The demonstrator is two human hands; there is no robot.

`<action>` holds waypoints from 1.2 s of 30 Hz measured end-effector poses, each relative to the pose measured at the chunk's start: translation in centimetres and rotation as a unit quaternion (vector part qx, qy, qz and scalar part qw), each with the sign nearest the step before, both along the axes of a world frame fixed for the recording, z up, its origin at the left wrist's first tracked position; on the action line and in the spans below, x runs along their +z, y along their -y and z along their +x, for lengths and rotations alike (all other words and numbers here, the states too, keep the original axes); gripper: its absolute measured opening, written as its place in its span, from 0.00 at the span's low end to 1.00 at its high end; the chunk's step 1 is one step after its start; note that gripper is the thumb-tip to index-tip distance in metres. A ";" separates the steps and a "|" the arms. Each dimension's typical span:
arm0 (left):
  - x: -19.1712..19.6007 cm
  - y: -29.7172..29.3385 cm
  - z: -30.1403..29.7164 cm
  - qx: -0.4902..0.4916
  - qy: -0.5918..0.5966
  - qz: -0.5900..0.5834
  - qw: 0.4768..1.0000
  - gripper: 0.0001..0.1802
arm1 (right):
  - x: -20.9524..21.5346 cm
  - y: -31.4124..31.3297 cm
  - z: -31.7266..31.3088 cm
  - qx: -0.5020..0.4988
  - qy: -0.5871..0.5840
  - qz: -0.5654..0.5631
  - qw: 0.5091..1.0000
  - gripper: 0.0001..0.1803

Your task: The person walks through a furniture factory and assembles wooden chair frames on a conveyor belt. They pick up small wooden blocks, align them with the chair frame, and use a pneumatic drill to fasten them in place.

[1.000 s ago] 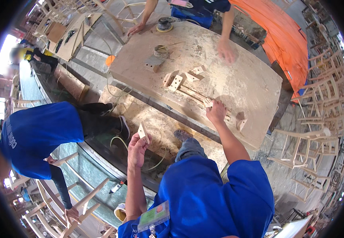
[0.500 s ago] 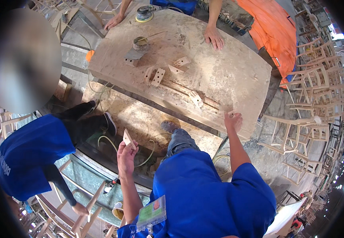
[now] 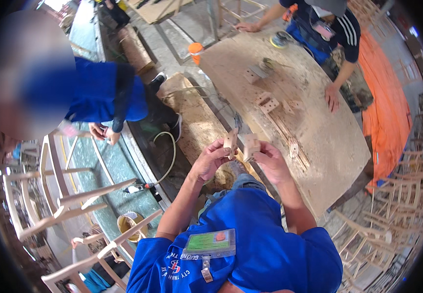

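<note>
My left hand (image 3: 210, 160) pinches a small pale wooden block (image 3: 230, 140) with a drilled hole. Beside it, my right hand (image 3: 273, 164) grips a second wooden block (image 3: 251, 145) between thumb and fingers. The two pieces are held upright, close together but apart, in front of my body near the table's edge. On the worktable (image 3: 333, 168) lie several drilled wooden blocks (image 3: 267, 103) and, nearer my right arm, another block (image 3: 293, 147) on long thin wooden strips (image 3: 282, 128).
Across the table a co-worker's hands (image 3: 332, 97) rest near a round sander (image 3: 279, 39). A second co-worker in blue (image 3: 109, 93) stands at left by a green-topped bench (image 3: 118, 171) and wooden chair frames (image 3: 82, 200). An orange tarp (image 3: 384, 97) lies at far right.
My view has swung left. My right hand has come off the table with a wooden block and brought it next to the one in my left hand.
</note>
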State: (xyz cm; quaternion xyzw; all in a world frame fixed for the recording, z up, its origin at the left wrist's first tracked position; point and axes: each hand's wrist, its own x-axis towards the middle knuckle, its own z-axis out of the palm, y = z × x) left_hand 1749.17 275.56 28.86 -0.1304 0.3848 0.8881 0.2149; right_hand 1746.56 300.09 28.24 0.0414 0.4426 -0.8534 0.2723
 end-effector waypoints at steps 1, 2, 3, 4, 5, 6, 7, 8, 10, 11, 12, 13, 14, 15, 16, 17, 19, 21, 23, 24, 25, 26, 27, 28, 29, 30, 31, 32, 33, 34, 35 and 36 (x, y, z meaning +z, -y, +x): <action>0.1 0.5 0.8 0.009 -0.016 -0.004 1.000 0.21 | 0.6 1.8 -0.2 0.036 -0.009 -0.031 0.999 0.23; 0.2 1.2 1.6 0.008 -0.031 -0.009 0.999 0.23 | 1.4 3.3 -0.2 0.047 -0.017 -0.029 0.998 0.23; 0.6 1.7 2.2 0.027 -0.042 -0.002 0.999 0.23 | 2.1 4.6 0.0 0.057 -0.026 -0.026 0.998 0.23; 1.2 2.1 3.0 0.045 -0.051 0.004 0.998 0.23 | 2.5 5.8 0.2 0.067 -0.032 -0.024 0.997 0.22; 1.7 2.8 3.7 0.063 -0.060 0.010 0.996 0.23 | 2.8 6.7 0.5 0.074 -0.046 -0.008 0.996 0.22; 1.7 3.5 4.6 0.077 -0.064 0.004 0.995 0.24 | 2.9 7.4 1.0 0.081 -0.057 0.009 0.995 0.21; 1.8 4.1 5.5 0.085 -0.064 -0.001 0.994 0.24 | 3.0 8.0 1.5 0.087 -0.069 0.026 0.993 0.21; 1.8 4.7 6.4 0.091 -0.065 -0.006 0.994 0.23 | 3.1 8.7 1.9 0.091 -0.072 0.029 0.993 0.20; 2.3 5.6 7.6 0.106 -0.072 -0.008 0.992 0.23 | 3.0 10.0 2.8 0.087 -0.076 0.037 0.993 0.18; 2.5 6.0 8.0 0.111 -0.087 -0.023 0.990 0.24 | 3.0 10.5 3.1 0.096 -0.081 0.041 0.991 0.18; 2.5 6.3 8.5 0.117 -0.100 -0.039 0.987 0.24 | 3.0 10.9 3.4 0.106 -0.083 0.044 0.990 0.18; 2.6 6.6 8.9 0.121 -0.112 -0.056 0.985 0.25 | 3.1 11.3 3.6 0.113 -0.085 0.046 0.989 0.18; 2.7 6.9 9.0 0.127 -0.113 -0.061 0.984 0.25 | 3.1 11.7 3.8 0.117 -0.092 0.050 0.988 0.19; 2.6 7.1 9.2 0.133 -0.113 -0.063 0.983 0.25 | 3.2 12.0 4.0 0.121 -0.099 0.055 0.986 0.20; 2.6 7.2 9.2 0.139 -0.114 -0.066 0.982 0.24 | 3.3 12.2 4.1 0.125 -0.106 0.061 0.985 0.21; 2.6 7.2 9.2 0.138 -0.117 -0.078 0.980 0.24 | 3.5 12.2 4.1 0.125 -0.117 0.059 0.983 0.21; 2.8 7.1 8.9 0.138 -0.123 -0.102 0.977 0.24 | 4.3 12.2 4.1 0.126 -0.137 0.057 0.981 0.23; 3.1 6.7 8.0 0.137 -0.140 -0.142 0.970 0.24 | 4.1 11.9 3.5 0.138 -0.151 0.073 0.976 0.23; 3.5 6.5 6.9 0.119 -0.137 -0.172 0.968 0.25 | 3.7 11.7 2.7 0.136 -0.151 0.075 0.976 0.23; 4.3 6.5 5.9 0.102 -0.132 -0.185 0.968 0.26 | 3.2 11.8 1.9 0.126 -0.149 0.066 0.978 0.23; 4.7 6.6 4.7 0.084 -0.128 -0.197 0.968 0.27 | 2.7 11.9 0.9 0.115 -0.148 0.058 0.981 0.23; 4.7 6.6 3.2 0.075 -0.120 -0.210 0.967 0.27 | 2.2 11.9 -0.2 0.106 -0.143 0.056 0.982 0.23; 4.7 6.5 1.7 0.065 -0.113 -0.223 0.966 0.27 | 1.9 11.9 -1.5 0.098 -0.138 0.054 0.984 0.22; 4.7 6.4 0.0 0.054 -0.106 -0.236 0.964 0.27 | 1.6 11.8 -2.9 0.087 -0.133 0.052 0.986 0.22; 4.6 6.4 -1.7 0.053 -0.097 -0.233 0.966 0.25 | 1.3 11.8 -4.4 0.086 -0.135 0.057 0.985 0.22; 4.2 6.3 -3.1 0.051 -0.087 -0.228 0.969 0.24 | 1.1 11.8 -5.7 0.083 -0.136 0.064 0.985 0.22; 3.5 6.0 -4.5 0.047 -0.074 -0.221 0.971 0.23 | 0.9 11.7 -6.9 0.080 -0.135 0.072 0.985 0.22; 2.5 5.6 -6.0 0.058 -0.078 -0.201 0.975 0.22 | 0.6 11.6 -8.3 0.083 -0.105 0.078 0.988 0.22; 2.2 5.0 -7.7 0.063 -0.077 -0.205 0.974 0.22 | 0.4 11.3 -10.0 0.085 -0.131 0.090 0.984 0.22; 1.9 4.5 -9.4 0.068 -0.077 -0.209 0.973 0.22 | 0.4 10.7 -11.6 0.084 -0.130 0.103 0.983 0.23; 1.5 4.0 -11.1 0.075 -0.075 -0.214 0.971 0.22 | 0.3 10.1 -13.3 0.086 -0.129 0.115 0.981 0.23; 1.0 3.5 -12.7 0.060 -0.092 -0.296 0.949 0.24 | 0.1 9.5 -15.0 0.080 -0.118 0.104 0.984 0.24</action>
